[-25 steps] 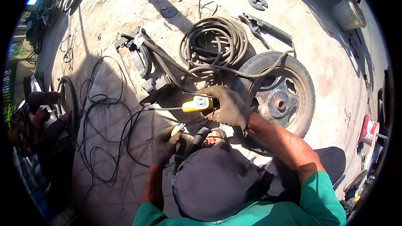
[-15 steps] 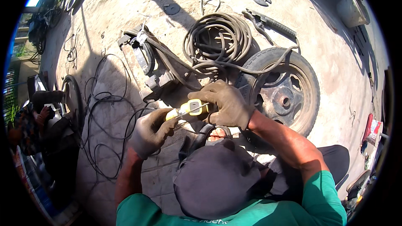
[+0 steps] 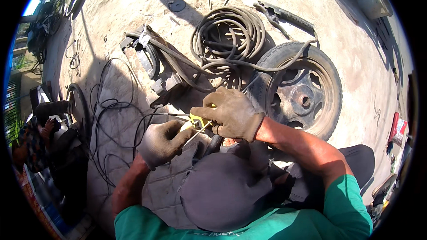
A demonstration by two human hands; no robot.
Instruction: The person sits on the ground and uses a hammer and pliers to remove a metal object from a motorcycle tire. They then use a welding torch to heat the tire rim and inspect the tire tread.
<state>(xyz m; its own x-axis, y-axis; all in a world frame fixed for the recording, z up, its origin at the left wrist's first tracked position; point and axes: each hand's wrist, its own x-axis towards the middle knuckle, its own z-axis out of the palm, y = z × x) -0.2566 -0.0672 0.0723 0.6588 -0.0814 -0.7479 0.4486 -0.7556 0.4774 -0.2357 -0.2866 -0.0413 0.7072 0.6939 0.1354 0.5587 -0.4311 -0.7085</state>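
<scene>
My gloved right hand (image 3: 235, 112) is closed around a yellow tape measure (image 3: 195, 121), covering most of it. My gloved left hand (image 3: 162, 144) is closed at the left end of the tape measure, its thumb and fingers pinched together. A thin pale rod (image 3: 199, 133) slants between the two hands; which fingers grip it is hard to tell. Just right of my right hand a black tyre on a rusty wheel (image 3: 306, 101) lies flat. Beyond the hands is a metal piece (image 3: 167, 86) with thick cables running over it.
Farther off lie a coil of thick cable (image 3: 229, 35) and a welding electrode holder (image 3: 291, 18). Thin black cable (image 3: 111, 104) is tangled on the ground at left. A white bucket (image 3: 373, 1) stands far right. Another person's hand (image 3: 46, 128) shows at the left edge.
My right hand has shifted left and turned, now covering more of the tape measure. The thin rod is tilted more steeply and shows more clearly between my hands.
</scene>
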